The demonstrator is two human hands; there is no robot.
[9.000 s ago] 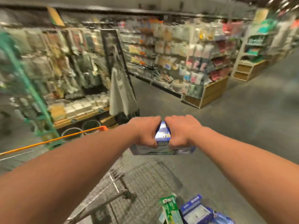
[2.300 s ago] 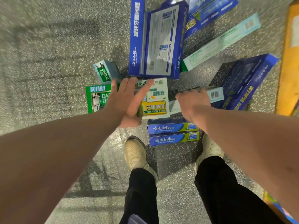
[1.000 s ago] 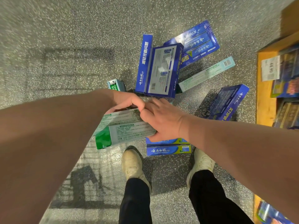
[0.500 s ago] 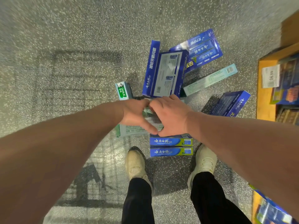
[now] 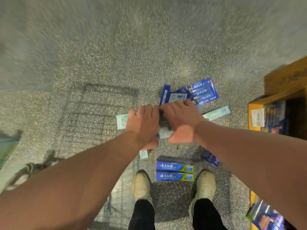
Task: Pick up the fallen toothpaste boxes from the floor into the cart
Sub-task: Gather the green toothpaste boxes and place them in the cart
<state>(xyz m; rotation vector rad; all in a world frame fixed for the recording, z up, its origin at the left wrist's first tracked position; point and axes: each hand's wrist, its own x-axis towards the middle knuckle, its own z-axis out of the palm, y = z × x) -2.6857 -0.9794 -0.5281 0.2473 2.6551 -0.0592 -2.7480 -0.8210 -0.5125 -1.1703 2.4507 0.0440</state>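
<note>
My left hand (image 5: 142, 125) and my right hand (image 5: 181, 120) are side by side, both gripping a green and white toothpaste pack (image 5: 122, 121) above the floor; only its white left end and a strip between the hands show. Two blue boxes (image 5: 175, 172) lie stacked between my shoes. Beyond my hands lie a blue multi-pack (image 5: 204, 90), a blue box with a white label (image 5: 176, 97) and a pale teal box (image 5: 216, 112). A small box (image 5: 143, 154) peeks out under my left wrist. My right arm partly covers another blue box (image 5: 210, 160).
A wooden shelf unit (image 5: 256, 103) with stocked boxes stands at the right edge. The cart's grid shadow (image 5: 93, 112) falls on the speckled floor to the left. A blurred wheel-like shape (image 5: 25, 173) and something green (image 5: 6, 146) sit at the far left.
Both hands closed on the green and white pack and have lifted it off the floor. The view has pulled back and up, so the boxes look smaller and the frame is blurred.
</note>
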